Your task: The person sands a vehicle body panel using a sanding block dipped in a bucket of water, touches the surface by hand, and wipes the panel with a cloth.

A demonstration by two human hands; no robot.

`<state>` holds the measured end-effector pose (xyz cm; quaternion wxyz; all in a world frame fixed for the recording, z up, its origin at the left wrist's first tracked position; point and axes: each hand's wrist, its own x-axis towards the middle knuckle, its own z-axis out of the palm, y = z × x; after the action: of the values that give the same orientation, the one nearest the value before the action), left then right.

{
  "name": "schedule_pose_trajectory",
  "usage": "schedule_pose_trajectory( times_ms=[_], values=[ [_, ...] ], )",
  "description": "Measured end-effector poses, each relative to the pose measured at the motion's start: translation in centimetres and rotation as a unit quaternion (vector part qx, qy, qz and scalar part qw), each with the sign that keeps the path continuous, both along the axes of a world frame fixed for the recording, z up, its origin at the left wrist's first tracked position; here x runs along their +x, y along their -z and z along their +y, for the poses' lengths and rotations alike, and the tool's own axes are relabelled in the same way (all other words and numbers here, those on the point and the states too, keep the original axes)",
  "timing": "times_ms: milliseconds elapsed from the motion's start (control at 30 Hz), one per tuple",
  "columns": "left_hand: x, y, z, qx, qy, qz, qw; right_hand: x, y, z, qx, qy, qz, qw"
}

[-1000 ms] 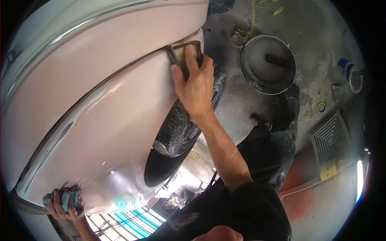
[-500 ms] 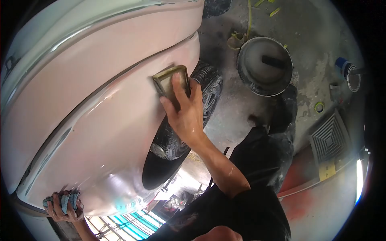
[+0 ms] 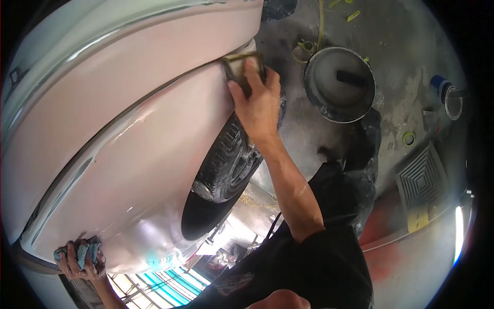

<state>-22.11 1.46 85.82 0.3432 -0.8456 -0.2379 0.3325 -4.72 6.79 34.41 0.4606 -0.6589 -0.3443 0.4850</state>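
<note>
My right hand (image 3: 257, 105) presses a rectangular sanding block (image 3: 237, 69) against the pale pinkish car panel (image 3: 154, 139), close to the panel's upper end and just below its long seam. The fingers lie over the block's back, and its face against the panel is hidden. At the lower left, my left hand (image 3: 82, 268) is closed round a crumpled blue-grey cloth (image 3: 88, 253) and rests at the panel's lower edge. A dusty black tyre (image 3: 226, 165) sits in the wheel arch below my right forearm.
A round basin (image 3: 310, 95) of cloudy grey water with a dark block in it stands on the concrete floor. Farther right are a blue can (image 3: 438, 85), a green tape roll (image 3: 408, 138) and a square grille (image 3: 423, 175). Yellow-green tape scraps (image 3: 353, 16) lie at the top.
My right hand has slid the sanding block up and to the right along the panel, toward its end. My left hand with the cloth stays almost where it was.
</note>
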Motion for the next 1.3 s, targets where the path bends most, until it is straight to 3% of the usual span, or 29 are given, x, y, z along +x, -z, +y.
schedule_pose_trajectory(
  times_ms=[167, 200, 333, 533, 667, 900, 933, 1033, 1200, 1300],
  values=[
    [0.3, -0.4, 0.5, 0.005, 0.006, 0.014, 1.000, 3.0, 0.1, -3.6, -0.121, 0.037, 0.127, 0.984],
    [0.3, -0.4, 0.4, 0.007, 0.005, 0.014, 1.000, 2.3, 0.5, -4.3, -0.053, 0.015, 0.099, 0.994],
    [0.6, -0.3, 0.4, 0.016, 0.011, 0.016, 1.000, -0.6, -1.8, -3.6, 0.030, -0.003, 0.124, 0.992],
    [0.5, 0.3, 0.6, 0.019, 0.020, 0.020, 0.999, -2.2, -2.4, -5.7, 0.087, -0.012, 0.054, 0.995],
    [0.7, 0.0, 0.8, 0.017, 0.014, 0.027, 0.999, -1.0, -0.6, -0.6, 0.024, -0.009, 0.036, 0.999],
    [0.5, 0.6, 0.6, 0.022, 0.020, 0.030, 0.999, -1.7, -1.7, -4.1, 0.113, -0.017, 0.034, 0.993],
    [0.5, 0.4, 0.6, 0.020, 0.019, 0.029, 0.999, -1.5, -0.8, -3.0, 0.099, -0.021, -0.010, 0.995],
    [0.5, 0.2, 0.2, 0.025, 0.018, 0.035, 0.999, 0.1, -0.4, 0.7, 0.037, -0.043, 0.012, 0.998],
    [0.6, 0.1, 0.2, 0.033, 0.017, 0.038, 0.999, -1.4, -2.0, -4.5, 0.129, -0.019, 0.031, 0.991],
    [0.7, 0.1, 0.3, 0.035, 0.018, 0.041, 0.998, -0.5, 0.4, -0.6, 0.099, -0.017, -0.024, 0.995]
  ],
)
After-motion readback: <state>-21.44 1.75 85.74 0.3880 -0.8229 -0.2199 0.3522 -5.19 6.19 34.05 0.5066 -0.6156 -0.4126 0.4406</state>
